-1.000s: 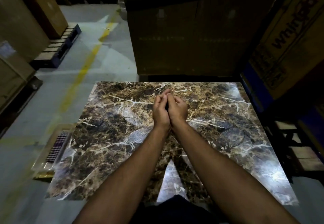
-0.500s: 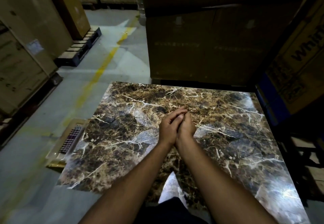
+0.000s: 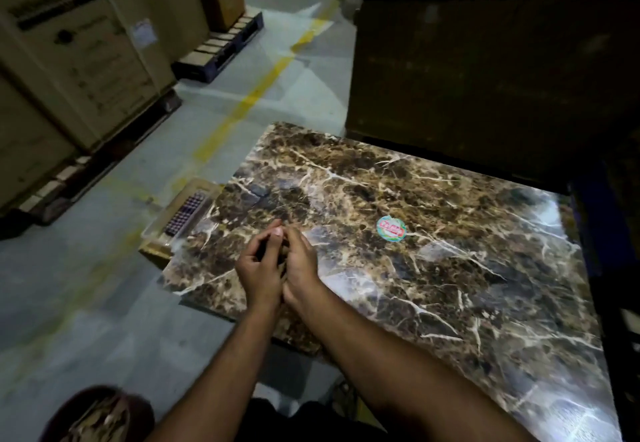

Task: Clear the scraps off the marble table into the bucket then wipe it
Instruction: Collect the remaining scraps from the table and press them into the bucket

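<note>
Head view, dim warehouse light. Brown polished marble table (image 3: 450, 251) with white veining fills the right and centre of the frame, its left edge running toward the near side.

Left hand (image 3: 258, 268) and right hand (image 3: 299, 263) are held together above the table's near-left part, heels touching, fingers curved toward each other so the two form a closed cup. Left fingertips (image 3: 277, 230) meet the right fingers at the far end of the cup. Something dark sits in the gap between the palms; possibly gathered scraps, but the light is too poor to say what it is. Neither hand's fingers are straight; both curl round the hollow.

Round green-and-red sticker (image 3: 391, 229) lies flat on the table, to the right of the hands and apart from them.

Dark round bucket (image 3: 100, 414) shows at the near-left corner on the grey concrete floor (image 3: 86, 303), with pale brownish scraps inside, blurred. It is well apart from the hands, nearer and to the left.

Clear plastic tray with dark rows inside (image 3: 183, 216) rests on a low box just beside the table's left edge. Tall cardboard cartons (image 3: 79, 60) on pallets stand far left; yellow painted line (image 3: 256, 95) crosses the floor.
</note>
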A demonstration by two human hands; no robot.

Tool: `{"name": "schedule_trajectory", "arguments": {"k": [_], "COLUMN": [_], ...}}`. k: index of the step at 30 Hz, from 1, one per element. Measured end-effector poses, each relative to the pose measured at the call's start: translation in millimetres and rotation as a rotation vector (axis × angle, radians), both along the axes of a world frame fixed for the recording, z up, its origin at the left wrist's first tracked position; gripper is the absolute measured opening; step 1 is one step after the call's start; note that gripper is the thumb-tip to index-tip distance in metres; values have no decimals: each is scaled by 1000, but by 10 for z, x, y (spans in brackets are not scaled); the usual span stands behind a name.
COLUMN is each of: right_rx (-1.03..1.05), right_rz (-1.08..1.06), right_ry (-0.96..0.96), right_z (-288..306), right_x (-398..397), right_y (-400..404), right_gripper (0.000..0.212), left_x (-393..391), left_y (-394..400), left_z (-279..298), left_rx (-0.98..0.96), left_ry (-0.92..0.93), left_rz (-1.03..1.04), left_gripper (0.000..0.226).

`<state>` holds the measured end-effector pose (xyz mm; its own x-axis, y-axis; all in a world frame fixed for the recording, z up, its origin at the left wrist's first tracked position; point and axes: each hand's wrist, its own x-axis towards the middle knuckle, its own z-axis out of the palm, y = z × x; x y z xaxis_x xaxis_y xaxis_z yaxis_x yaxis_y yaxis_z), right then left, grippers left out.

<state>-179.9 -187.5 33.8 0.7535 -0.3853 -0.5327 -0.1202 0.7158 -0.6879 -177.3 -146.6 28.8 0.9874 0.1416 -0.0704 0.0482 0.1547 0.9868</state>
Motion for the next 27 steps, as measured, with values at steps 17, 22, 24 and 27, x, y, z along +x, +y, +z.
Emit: {"name": "schedule_trajectory", "arguments": {"k": [17, 22, 24, 27], "right_rx": [146, 68, 33, 10], "right_rz": [645, 829, 884, 934], "right_ry": [75, 84, 119, 191], "right_z": [-110, -191, -273, -460], "right_x": [-59, -264, -308, -352], "right_y": [4079, 5132, 5431, 5712], "right_gripper": [22, 19, 17, 23], "left_x": [-325, -585, -669, -756], "left_y": [4008, 5057, 5319, 5558], "left_z": [-90, -191, -286, -475], "left_rx": [-207, -261, -325, -342], "left_ry": [90, 129, 151, 180], "left_rz": [776, 931, 981, 1044], "left_gripper": [16, 22, 25, 25]}}
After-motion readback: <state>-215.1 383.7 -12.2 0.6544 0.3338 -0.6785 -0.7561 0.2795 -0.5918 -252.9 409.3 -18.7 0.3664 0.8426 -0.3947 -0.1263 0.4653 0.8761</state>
